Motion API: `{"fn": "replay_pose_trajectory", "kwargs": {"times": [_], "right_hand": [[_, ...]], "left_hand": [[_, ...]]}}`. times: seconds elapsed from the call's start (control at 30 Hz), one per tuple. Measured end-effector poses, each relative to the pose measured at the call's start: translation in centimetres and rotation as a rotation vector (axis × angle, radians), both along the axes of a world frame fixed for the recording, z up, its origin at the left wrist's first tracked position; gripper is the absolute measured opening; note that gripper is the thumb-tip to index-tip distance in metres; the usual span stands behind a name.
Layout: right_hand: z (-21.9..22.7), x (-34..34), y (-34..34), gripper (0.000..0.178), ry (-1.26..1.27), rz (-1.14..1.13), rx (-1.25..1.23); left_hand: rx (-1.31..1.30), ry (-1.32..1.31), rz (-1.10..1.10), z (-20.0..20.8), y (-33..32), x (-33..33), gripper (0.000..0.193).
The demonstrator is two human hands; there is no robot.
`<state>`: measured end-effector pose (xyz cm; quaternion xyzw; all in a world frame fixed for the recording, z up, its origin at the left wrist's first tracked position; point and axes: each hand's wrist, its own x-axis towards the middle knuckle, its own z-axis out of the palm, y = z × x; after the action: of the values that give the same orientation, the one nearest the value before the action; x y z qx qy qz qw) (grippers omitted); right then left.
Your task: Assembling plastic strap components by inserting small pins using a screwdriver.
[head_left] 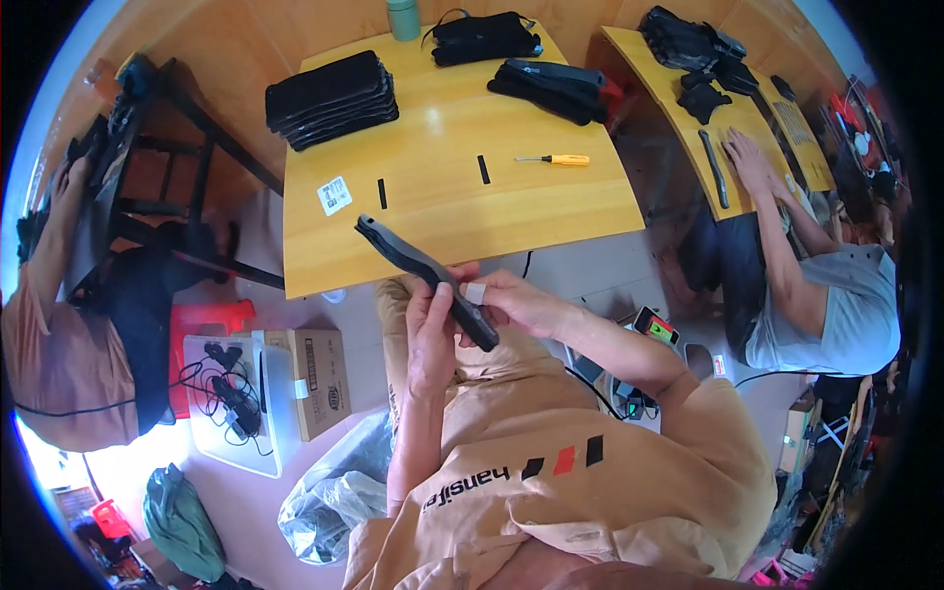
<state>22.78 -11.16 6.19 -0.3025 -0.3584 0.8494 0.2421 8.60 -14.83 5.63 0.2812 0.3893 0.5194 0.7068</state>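
In front of my body, just past the table's near edge, I hold a long, dark, slightly curved strip [405,250] that looks folded lengthwise. It runs from the upper left down to the lower right. My left hand [431,329] is closed on its lower middle, thumb on top. From the other side, my right hand [521,305] grips its lower part, with white tape round one finger. Fingers hide part of the strip, and its exact kind is unclear. On the yellow table [442,226] lie a yellow-handled screwdriver [568,159], a white printed label [334,196] and two short black strips [383,194].
A stack of black pieces [329,98], dark bundles [549,90] and a green bottle [403,20] occupy the table's far side. Left are a clear bin [270,433] with cables and a cardboard box [320,379]. Co-workers sit at left and right; the right one's hands [752,162] rest on another table.
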Motion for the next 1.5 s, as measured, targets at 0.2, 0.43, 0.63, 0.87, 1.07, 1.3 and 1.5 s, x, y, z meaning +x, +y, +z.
{"fn": "replay_pose_trajectory", "kwargs": {"times": [0.2, 0.43, 0.63, 0.87, 1.07, 1.3, 1.5], "right_hand": [[-3.4, 6.3, 7.2, 0.020, -1.088, -0.549, 1.126], [-6.2, 11.2, 14.4, 0.028, -1.386, -0.341, 1.555], [-6.1, 10.4, 12.1, 0.029, -1.238, -0.544, 1.616], [0.0, -0.8, 0.2, 0.037, -0.555, -0.188, 1.002], [1.8, -5.0, -3.1, 0.046, -0.462, 0.009, 1.183], [1.8, -5.6, -3.8, 0.065, -0.455, 0.148, 1.216], [1.5, -6.2, -4.0, 0.063, -0.470, 0.125, 1.228]], "left_hand": [[-0.067, -0.334, 0.285, -2.2, -1.2, -3.1, 0.027], [-0.094, -0.405, 0.324, -1.9, -0.5, -3.9, 0.040], [-0.030, -0.267, 0.431, -2.0, -1.0, -4.8, 0.043], [-0.067, -0.330, 0.616, -2.0, -1.1, -5.5, 0.040], [-0.040, -0.294, 0.677, -0.9, -2.1, -6.3, 0.040], [0.054, -0.172, 0.765, -1.1, -2.4, -6.8, 0.038], [0.121, 0.005, 0.806, -0.8, -2.5, -6.4, 0.042]]}}
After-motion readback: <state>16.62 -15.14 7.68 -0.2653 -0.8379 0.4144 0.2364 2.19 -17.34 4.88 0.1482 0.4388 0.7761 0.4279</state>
